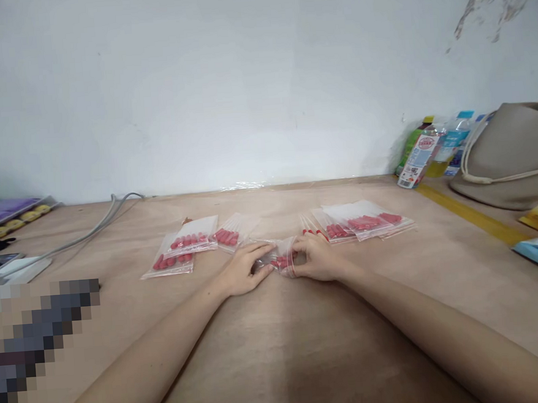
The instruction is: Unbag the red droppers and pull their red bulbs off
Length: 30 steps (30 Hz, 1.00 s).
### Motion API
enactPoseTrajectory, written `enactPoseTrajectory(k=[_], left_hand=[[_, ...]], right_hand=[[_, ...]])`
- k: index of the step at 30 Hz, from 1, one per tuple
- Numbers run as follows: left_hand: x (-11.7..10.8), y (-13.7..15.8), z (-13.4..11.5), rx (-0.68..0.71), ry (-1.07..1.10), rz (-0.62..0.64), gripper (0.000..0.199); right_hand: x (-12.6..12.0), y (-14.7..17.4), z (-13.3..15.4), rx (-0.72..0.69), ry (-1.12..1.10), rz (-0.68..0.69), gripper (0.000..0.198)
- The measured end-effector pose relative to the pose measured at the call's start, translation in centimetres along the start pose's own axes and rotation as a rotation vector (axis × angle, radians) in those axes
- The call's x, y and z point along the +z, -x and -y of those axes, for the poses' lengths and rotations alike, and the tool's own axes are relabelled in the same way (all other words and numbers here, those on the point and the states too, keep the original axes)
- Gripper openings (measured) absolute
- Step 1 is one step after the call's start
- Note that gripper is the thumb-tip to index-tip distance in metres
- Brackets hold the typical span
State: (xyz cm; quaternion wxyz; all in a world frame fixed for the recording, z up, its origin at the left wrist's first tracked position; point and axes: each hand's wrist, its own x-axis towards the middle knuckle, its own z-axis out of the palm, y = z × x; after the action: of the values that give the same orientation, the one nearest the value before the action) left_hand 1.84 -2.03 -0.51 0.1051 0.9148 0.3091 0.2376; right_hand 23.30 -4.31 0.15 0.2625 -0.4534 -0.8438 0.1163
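Watching through the head view, I've got one plastic bag (284, 247) on the table (242, 344), straight ahead and squarely between my two hands. Red pieces (281, 262) show inside it. Its long axis looks to run left to right, hand to hand, but fingers cover both ends, so that's my read. Neither hand is nearer; both touch it.

Right hand (316, 256): thumb and fingers pinching the bag's right edge. Left hand (248, 268): curved at the left end, thumb and fingers parted over the plastic; can't tell if it's gripping or just steadying.

Around it: left bags (191, 227) with red pieces lie beyond the left hand, off to its side; right bags (364, 211) sit likewise beyond the right hand. Red-tipped sticks (311, 231) just past the right knuckles, partly hidden; can't tell if bagged.
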Motion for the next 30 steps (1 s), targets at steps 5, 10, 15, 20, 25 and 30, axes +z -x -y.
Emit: enactPoseTrajectory(k=[5,10,15,20,25,30], left_hand=[[0.0,0.0,0.0,0.002,-0.007,0.003,0.044],[-0.1,0.1,0.1,0.003,-0.012,0.001,0.045],[0.0,0.0,0.2,-0.013,-0.080,0.020,0.047],[-0.5,0.0,-1.5,-0.054,-0.281,0.048,0.048],[-1.9,-0.1,-4.3,-0.239,-0.467,0.147,0.047],[-1.9,-0.6,-3.3,-0.051,-0.410,0.059,0.033]], right_hand=[[0.3,-0.1,0.0,0.071,-0.121,-0.049,0.009],[0.2,-0.4,-0.6,0.216,-0.622,-0.024,0.016],[-1.6,-0.6,-1.1,0.325,-0.896,-0.056,0.024],[-3.7,-0.6,-2.5,0.405,-0.986,-0.060,0.026],[-7.3,-0.4,-3.7,0.403,-0.872,-0.174,0.034],[-7.6,0.5,-5.3,0.173,-0.351,-0.623,0.020]])
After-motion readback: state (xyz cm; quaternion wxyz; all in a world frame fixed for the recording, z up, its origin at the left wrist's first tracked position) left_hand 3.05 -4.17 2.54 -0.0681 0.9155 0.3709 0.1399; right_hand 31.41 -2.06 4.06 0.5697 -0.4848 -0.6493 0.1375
